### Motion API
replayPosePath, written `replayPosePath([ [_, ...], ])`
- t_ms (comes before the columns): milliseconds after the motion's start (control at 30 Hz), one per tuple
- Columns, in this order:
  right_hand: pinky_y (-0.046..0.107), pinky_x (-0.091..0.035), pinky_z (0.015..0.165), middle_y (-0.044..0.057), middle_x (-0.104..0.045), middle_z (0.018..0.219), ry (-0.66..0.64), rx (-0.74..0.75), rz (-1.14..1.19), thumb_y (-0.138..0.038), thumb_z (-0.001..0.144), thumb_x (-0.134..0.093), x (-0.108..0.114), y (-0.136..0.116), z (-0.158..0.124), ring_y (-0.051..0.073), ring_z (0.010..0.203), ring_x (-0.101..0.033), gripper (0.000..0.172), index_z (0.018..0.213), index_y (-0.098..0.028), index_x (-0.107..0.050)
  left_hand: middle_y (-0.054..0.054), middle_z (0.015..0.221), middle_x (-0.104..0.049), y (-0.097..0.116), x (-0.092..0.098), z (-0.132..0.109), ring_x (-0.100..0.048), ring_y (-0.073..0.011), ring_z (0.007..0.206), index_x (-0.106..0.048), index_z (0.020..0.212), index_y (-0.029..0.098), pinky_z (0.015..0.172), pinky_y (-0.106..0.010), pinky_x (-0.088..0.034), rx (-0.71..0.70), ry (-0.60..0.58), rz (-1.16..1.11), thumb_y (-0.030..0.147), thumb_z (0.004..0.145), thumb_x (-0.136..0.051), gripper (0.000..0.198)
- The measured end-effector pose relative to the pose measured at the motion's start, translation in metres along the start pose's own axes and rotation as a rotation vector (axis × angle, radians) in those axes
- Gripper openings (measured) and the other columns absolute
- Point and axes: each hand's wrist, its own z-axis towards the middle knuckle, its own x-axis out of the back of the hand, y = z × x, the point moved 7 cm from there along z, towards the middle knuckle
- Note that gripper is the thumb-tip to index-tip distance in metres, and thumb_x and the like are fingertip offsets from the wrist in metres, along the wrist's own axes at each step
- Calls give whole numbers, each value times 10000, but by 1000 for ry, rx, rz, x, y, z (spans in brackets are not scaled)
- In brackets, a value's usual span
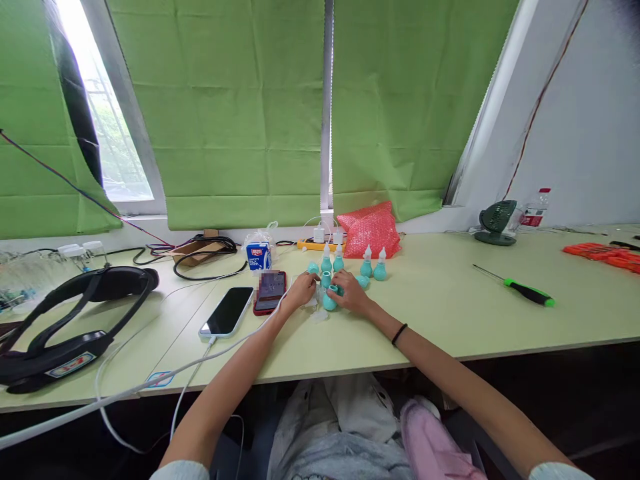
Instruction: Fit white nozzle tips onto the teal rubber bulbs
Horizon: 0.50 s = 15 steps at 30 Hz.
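Note:
Several small teal bulb-shaped bottles with clear tips stand upright on the pale yellow-green table, in front of a red bubble-wrap bag. My left hand and my right hand meet over a teal bulb lying between them; both have fingers curled on it or on small parts beside it. A clear tip piece lies just in front of my left hand. My right wrist wears a black band.
A dark phone on a white cable and a red-cased phone lie left of my hands. A blue milk carton, black headset, green-handled screwdriver, small fan and water bottle also sit on the table.

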Motion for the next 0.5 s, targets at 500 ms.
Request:
replayPosePath([
  [500,347,-394,716,42,-548,739,156,2,27,-315,751,-497,17,-3,1,190,748,-487,123,755,-192,-493,-111,866,-540,84,57,-24,-500,-182,829,-488,917,114,705,-347,-434,-148,340,-14,125,854,-281,217],
])
